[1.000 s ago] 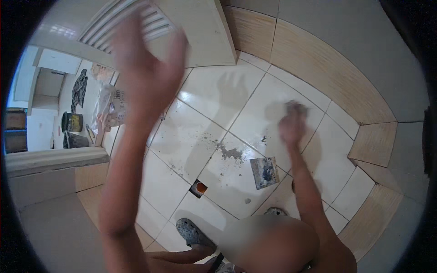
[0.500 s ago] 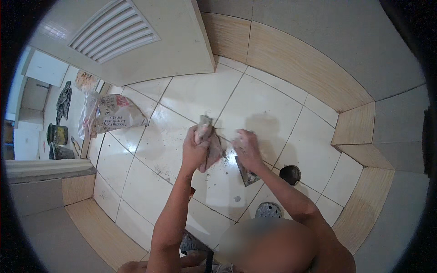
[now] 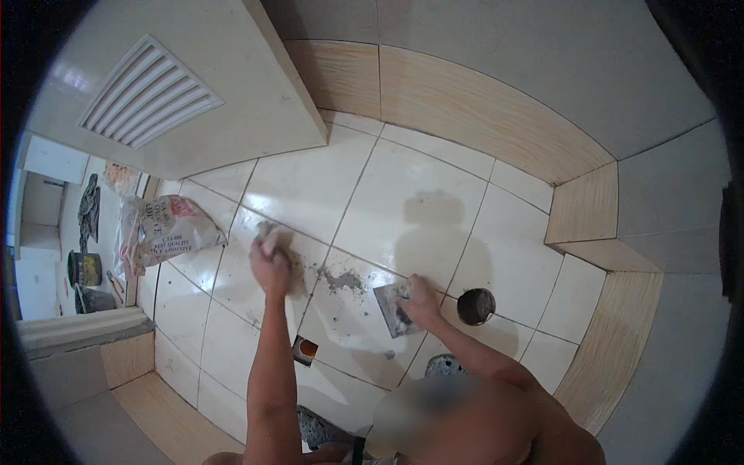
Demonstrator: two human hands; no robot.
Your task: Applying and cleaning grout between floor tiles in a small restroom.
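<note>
My left hand is closed on a crumpled pale rag, low over the white floor tiles, with a dark shadow beside it. My right hand is closed at the right side of a flat rectangular metal trowel, which has grey smears on its face. The hand hides the trowel's grip. Between the hands a patch of grey crumbly mortar is spread on a tile, with small crumbs around it.
A round drain hole lies right of my right hand. A square cut-out shows an orange inside near my left forearm. A printed sack leans by the doorway, below the louvred door. Buckets stand beyond the threshold.
My left hand has moved left and lower with the rag, uncovering the mortar patch. My right hand, earlier above the trowel, has come down and closed on it. The view has shifted slightly.
</note>
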